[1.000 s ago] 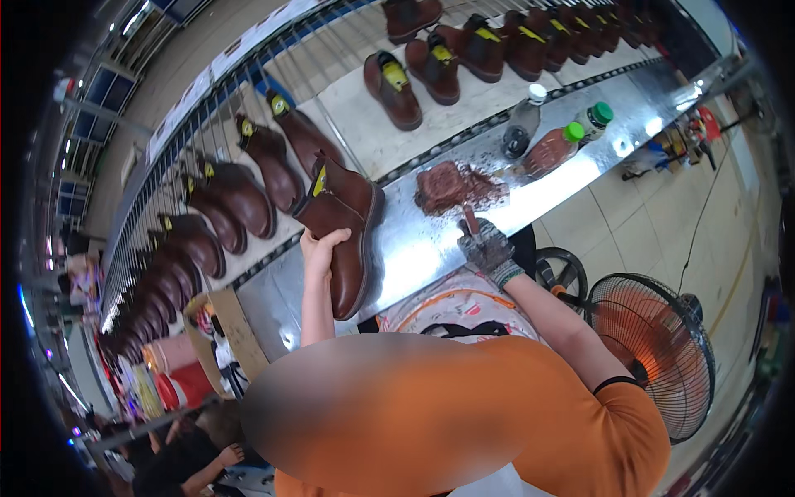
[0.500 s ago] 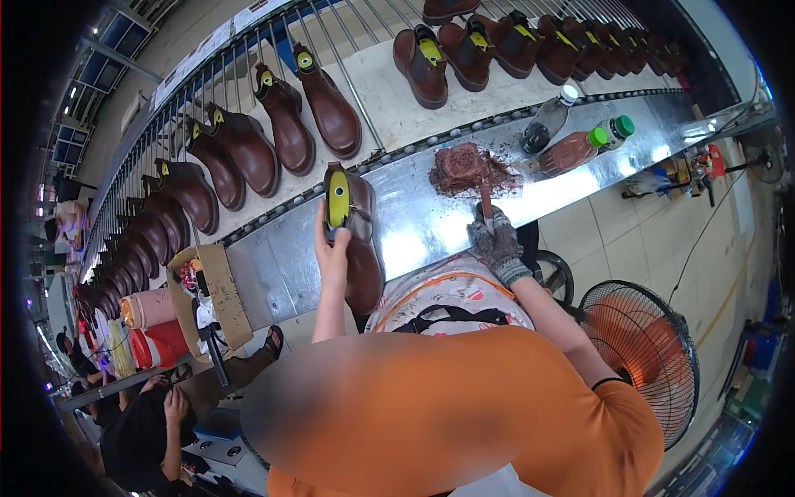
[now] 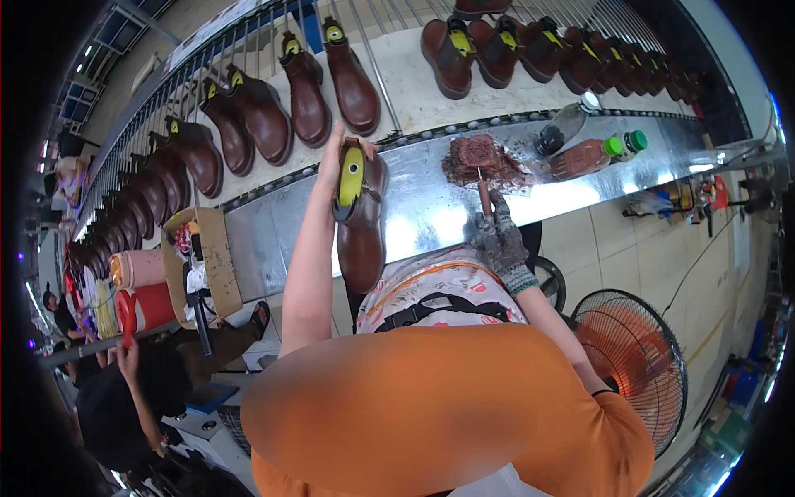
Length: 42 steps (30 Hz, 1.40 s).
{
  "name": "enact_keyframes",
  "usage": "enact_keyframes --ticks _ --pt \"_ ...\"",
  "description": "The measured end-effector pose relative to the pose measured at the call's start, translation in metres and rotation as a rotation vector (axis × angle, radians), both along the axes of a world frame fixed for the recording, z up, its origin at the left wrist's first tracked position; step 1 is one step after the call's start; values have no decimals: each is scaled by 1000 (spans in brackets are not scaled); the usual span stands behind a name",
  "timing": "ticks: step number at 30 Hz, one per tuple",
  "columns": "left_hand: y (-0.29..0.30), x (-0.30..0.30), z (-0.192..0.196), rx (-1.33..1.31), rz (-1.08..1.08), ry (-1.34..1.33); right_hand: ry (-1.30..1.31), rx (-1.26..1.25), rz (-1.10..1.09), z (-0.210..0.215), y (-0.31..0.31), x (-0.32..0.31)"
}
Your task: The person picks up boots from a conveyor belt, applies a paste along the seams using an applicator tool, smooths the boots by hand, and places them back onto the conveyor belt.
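My left hand [image 3: 335, 159] grips the top of a brown boot [image 3: 361, 220] with a yellow insert in its opening, held over the shiny metal bench [image 3: 431, 207] with its toe pointing toward me. My right hand [image 3: 499, 238], in a grey knit glove, holds a small brush [image 3: 483, 192] whose tip reaches toward a brown-stained pad [image 3: 480, 159] on the bench.
Several brown boots [image 3: 352, 79] ride on a conveyor [image 3: 406, 70] beyond the bench. Bottles [image 3: 592, 153] stand right of the pad. A cardboard box [image 3: 199, 261] sits at the left, a floor fan [image 3: 629, 364] at my right. Another person [image 3: 124, 398] is at lower left.
My left hand has turned the boot from lying sideways to opening-up and shifted it toward the conveyor. My right hand with the brush stays by the stained pad.
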<state>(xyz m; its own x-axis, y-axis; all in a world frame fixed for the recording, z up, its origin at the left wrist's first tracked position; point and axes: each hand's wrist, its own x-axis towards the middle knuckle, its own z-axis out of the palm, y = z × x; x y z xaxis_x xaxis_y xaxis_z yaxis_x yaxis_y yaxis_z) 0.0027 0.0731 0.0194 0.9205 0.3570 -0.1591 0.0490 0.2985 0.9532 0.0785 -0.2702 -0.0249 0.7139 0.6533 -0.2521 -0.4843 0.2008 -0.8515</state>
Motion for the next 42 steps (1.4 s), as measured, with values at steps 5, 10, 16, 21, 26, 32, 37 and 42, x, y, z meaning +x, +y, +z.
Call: enact_keyframes --ticks 5,10,16,21,26,32,37,42 --pt "-16 -24 56 24 -110 -524 -507 -527 83 17 -7 -13" --pt "-25 -35 76 144 -240 -869 -222 -265 -16 58 10 -13" --pt "-42 -32 79 146 -265 -868 -304 -361 -59 31 3 -16" --pt "-45 -31 82 150 -310 -877 -205 -364 -53 56 -2 -8" --pt "-45 -30 83 136 -318 -859 -156 -154 211 113 -4 5" --pt "-47 -26 82 122 -345 -869 -1084 -468 548 204 8 7" --pt "-49 -26 83 102 -346 -860 -1352 -339 653 214 22 6" --pt "-49 -26 80 97 -344 -871 -1333 -350 669 211 25 7"
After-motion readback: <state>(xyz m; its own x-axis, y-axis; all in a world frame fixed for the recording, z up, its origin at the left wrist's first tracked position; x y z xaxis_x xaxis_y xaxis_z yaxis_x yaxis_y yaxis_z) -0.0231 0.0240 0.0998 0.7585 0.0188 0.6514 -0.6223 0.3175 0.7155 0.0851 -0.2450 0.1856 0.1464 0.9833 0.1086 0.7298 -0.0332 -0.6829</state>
